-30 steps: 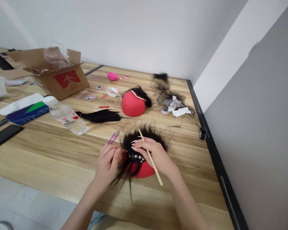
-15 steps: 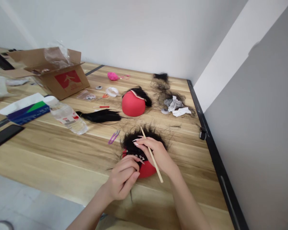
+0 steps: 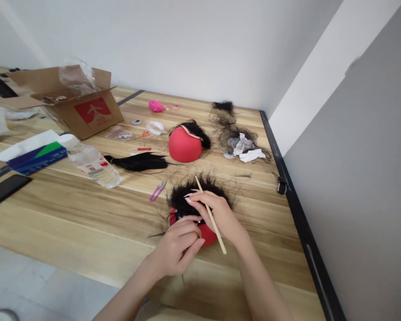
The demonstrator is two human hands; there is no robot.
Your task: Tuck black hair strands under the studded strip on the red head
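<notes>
A red dome (image 3: 210,236) with short black hair (image 3: 183,195) spread over its far side lies near the front of the table. My right hand (image 3: 217,211) rests over the hair, its fingers closed round a pale wooden stick (image 3: 215,225) that slants across the dome. At the dome's near left side is my left hand (image 3: 182,245), with fingers curled and thumb pressed near the fingertips; what they pinch, if anything, is hidden. Small shiny clips show partly between the two hands.
Farther back stands a second red dome (image 3: 185,145) with black hair. To the left are a black hair bundle (image 3: 140,162), purple snips (image 3: 158,191), a water bottle (image 3: 95,164) and an open cardboard box (image 3: 93,113). Crumpled grey and white material (image 3: 242,145) lies at the right.
My left hand has moved slightly right and up along the red dome, covering more of the clips. My right hand and the stick have hardly moved.
</notes>
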